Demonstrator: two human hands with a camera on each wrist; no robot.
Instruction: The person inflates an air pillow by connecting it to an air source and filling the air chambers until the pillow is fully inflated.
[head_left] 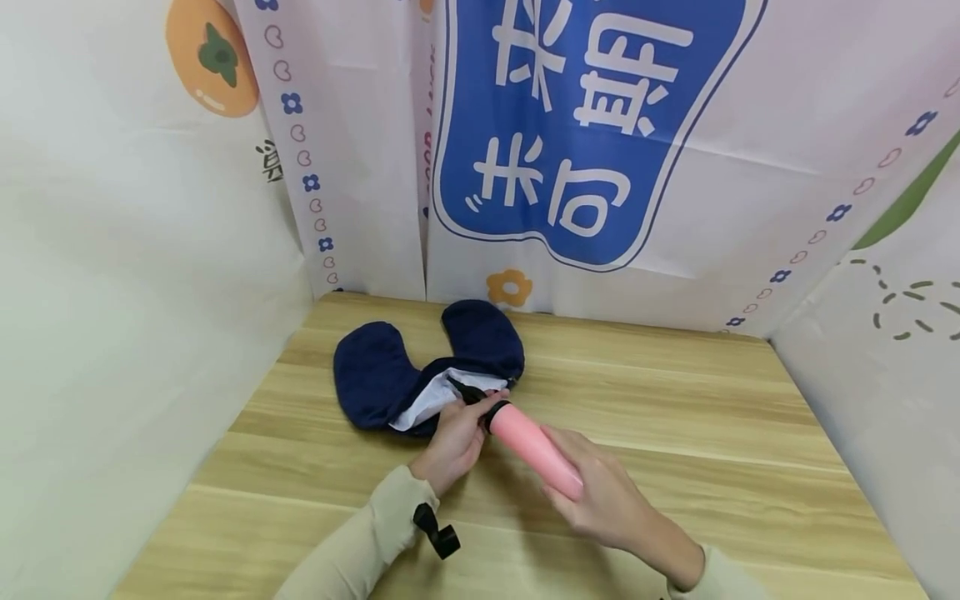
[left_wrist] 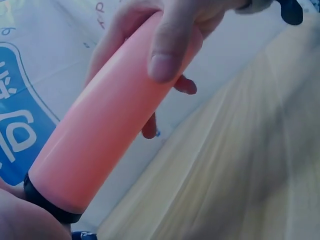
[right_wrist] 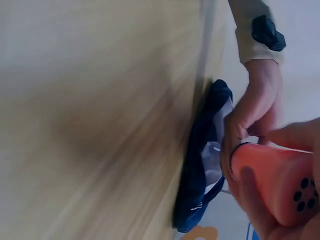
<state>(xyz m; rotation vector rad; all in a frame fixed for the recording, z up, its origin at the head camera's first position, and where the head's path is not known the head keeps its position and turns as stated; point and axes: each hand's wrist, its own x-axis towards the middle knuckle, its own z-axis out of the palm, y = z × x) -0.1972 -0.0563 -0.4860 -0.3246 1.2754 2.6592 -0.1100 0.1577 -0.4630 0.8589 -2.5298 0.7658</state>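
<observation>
A navy U-shaped neck pillow (head_left: 371,371) lies at the back of the table, its cover unzipped along the near curve. White inner material (head_left: 429,402) shows through the opening. My left hand (head_left: 450,446) holds the black front end of a pink hand pump (head_left: 534,450), close against the opening. The pump's black nozzle (head_left: 467,392) points into the white part; whether it sits in a valve is hidden. My right hand (head_left: 611,496) grips the pump's rear end, thumb and fingers round the barrel. The right wrist view shows dark holes in the pump's end cap (right_wrist: 305,195).
A wood-grain table (head_left: 712,433) carries the pillow. Printed cloth (head_left: 750,208) hangs behind it, and pale sheets (head_left: 135,275) stand along both sides. A black camera mount (head_left: 437,532) is on the left wrist.
</observation>
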